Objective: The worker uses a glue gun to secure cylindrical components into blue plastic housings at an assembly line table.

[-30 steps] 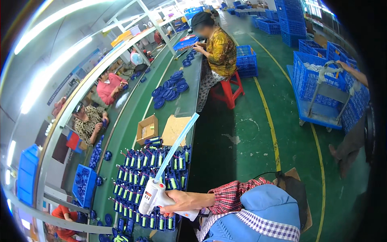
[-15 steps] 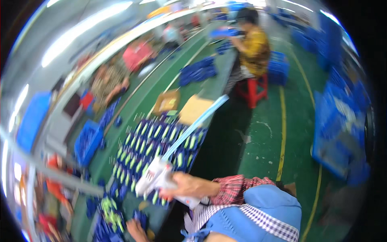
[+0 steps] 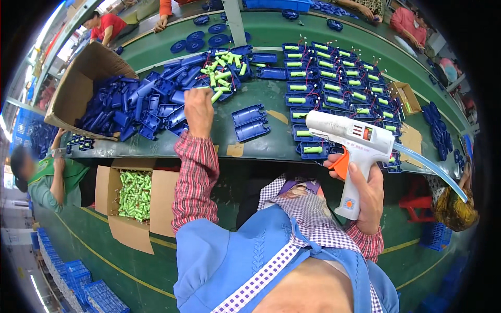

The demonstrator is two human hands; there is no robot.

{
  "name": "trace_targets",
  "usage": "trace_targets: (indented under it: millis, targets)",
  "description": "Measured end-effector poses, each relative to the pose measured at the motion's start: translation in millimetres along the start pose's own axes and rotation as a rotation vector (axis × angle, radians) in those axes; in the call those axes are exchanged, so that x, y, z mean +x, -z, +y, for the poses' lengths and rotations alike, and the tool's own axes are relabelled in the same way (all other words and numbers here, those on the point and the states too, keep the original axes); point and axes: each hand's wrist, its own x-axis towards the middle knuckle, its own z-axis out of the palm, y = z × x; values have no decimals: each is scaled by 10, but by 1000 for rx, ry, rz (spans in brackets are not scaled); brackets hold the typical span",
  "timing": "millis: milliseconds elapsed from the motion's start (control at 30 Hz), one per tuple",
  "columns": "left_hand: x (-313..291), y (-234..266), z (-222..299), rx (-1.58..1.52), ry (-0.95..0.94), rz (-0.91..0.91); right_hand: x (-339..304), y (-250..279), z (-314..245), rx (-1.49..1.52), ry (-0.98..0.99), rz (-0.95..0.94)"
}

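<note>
My right hand (image 3: 368, 195) grips a white hot glue gun (image 3: 360, 133) by its handle, fingers near the orange trigger. A long pale-blue glue stick (image 3: 430, 166) sticks out of its back, and its nozzle points left over the bench. My left hand (image 3: 199, 112) is closed at the near edge of a heap of green battery cells (image 3: 222, 73) on blue plastic shells. A cell touches or nearly touches its fingertips; what they pinch is hidden. Two empty blue shell halves (image 3: 249, 122) lie between my hands. Rows of shells with green cells (image 3: 326, 88) and thin wires stand beyond the gun.
A tipped cardboard box (image 3: 78, 78) spills blue shells on the left. Below the bench edge stands an open carton of green cells (image 3: 134, 194). Round blue discs (image 3: 195, 43) lie at the back. Several people work around the bench; a red stool (image 3: 416, 201) stands at right.
My view has swung from along the line to face the bench. My left hand has gone from beside the blue shells to the cell heap. The glue gun stays in my right hand.
</note>
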Motion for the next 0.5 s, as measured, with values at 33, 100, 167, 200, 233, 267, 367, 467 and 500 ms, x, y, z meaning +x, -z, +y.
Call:
trace_targets:
  millis: [33, 100, 167, 200, 233, 267, 367, 467, 500]
  targets:
    - [84, -18, -84, -11, 3, 35, 14, -18, 15, -1, -7, -3]
    - [275, -123, -104, 51, 62, -23, 0, -25, 21, -13, -1, 11]
    - [384, -244, -180, 120, 121, -79, -14, -20, 27, -16, 2, 14]
    - [411, -312, -233, 158, 159, -179, -23, -13, 30, -19, 8, 15]
    - [430, -360, -245, 193, 194, -279, -18, 5, 34, -19, 7, 20]
    - [421, -385, -267, 192, 193, -282, -12, 20, 42, -2, 7, 21]
    - [401, -450, -411, 70, 220, -199, 19, 44, 42, 5, 3, 21]
    - [513, -346, -473, -348, 492, -131, 50, 26, 49, -4, -3, 12]
    - [488, -318, -562, -770, 498, -29, 63, 11, 55, -3, 0, 7]
